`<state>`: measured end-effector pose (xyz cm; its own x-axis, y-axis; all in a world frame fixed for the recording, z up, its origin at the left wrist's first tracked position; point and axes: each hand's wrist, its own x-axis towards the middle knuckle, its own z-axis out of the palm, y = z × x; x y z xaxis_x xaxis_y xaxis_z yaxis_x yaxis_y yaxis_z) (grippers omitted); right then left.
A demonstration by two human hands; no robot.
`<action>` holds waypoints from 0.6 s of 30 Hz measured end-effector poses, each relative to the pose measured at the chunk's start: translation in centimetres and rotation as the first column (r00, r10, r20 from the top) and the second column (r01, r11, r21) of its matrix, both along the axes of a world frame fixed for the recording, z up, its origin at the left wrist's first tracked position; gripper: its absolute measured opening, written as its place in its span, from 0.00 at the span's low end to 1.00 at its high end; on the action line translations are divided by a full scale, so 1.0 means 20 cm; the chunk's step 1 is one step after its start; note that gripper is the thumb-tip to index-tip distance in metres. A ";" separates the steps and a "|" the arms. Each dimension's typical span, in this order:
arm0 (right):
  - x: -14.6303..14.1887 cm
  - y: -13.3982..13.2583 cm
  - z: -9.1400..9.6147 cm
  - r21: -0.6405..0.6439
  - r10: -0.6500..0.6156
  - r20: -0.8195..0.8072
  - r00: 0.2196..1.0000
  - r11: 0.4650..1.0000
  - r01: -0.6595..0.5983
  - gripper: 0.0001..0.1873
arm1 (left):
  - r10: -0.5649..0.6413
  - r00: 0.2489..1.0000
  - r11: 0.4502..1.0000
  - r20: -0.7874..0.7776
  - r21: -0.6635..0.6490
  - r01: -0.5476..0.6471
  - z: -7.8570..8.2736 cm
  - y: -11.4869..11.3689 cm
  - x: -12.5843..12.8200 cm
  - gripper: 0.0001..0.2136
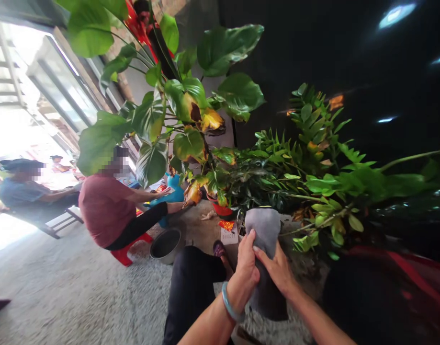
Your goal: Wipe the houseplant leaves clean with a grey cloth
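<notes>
Both of my hands hold a long grey fabric piece [263, 225] with a rounded upper end, shaped somewhat like a shoe sole. It stands tilted up above my lap, and its lower part looks darker. My left hand [246, 261] wraps its left side, with a pale bangle [230, 303] on the wrist. From the right, my right hand [279, 273] grips it, thumb lying across the front. Fingers behind the piece are hidden. Beyond it lies a white printed sheet [229, 235] with a red, glittery patch [227, 225] on it.
A grey basin [165, 245] stands left of my knee. Past it a person in a red shirt [103, 206] sits on a red stool [131, 249]. Another person [24, 189] sits farther left. Leafy plants [191, 143] rise ahead, one in a red pot [221, 209].
</notes>
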<state>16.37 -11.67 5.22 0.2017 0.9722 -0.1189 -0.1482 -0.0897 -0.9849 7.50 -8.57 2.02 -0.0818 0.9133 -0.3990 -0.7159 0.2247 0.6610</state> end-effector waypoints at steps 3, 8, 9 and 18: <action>0.00 0.01 -0.02 0.025 0.018 0.003 1.000 1.000 -0.018 0.28 | 0.108 0.992 0.992 -0.071 -0.064 -0.113 0.04 -0.02 0.04 0.12; 0.00 0.03 -0.05 -0.033 0.098 0.012 0.995 0.995 -0.097 0.20 | 0.144 0.972 0.986 -0.183 -0.056 -0.157 0.13 -0.06 0.07 0.13; 0.00 0.04 -0.05 -0.024 0.083 0.020 0.996 0.996 -0.082 0.19 | 0.152 0.967 0.984 -0.203 -0.059 -0.167 0.13 -0.06 0.06 0.13; 0.02 0.09 0.03 0.034 -0.081 -0.005 0.997 0.996 0.081 0.15 | -0.020 0.990 1.000 -0.140 -0.017 0.018 0.19 -0.01 0.03 0.15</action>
<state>16.75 -9.92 5.78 0.2797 0.9561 -0.0868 -0.1568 -0.0437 -0.9867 8.11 -8.68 5.83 -0.1203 0.9091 -0.3989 -0.6119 0.2485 0.7509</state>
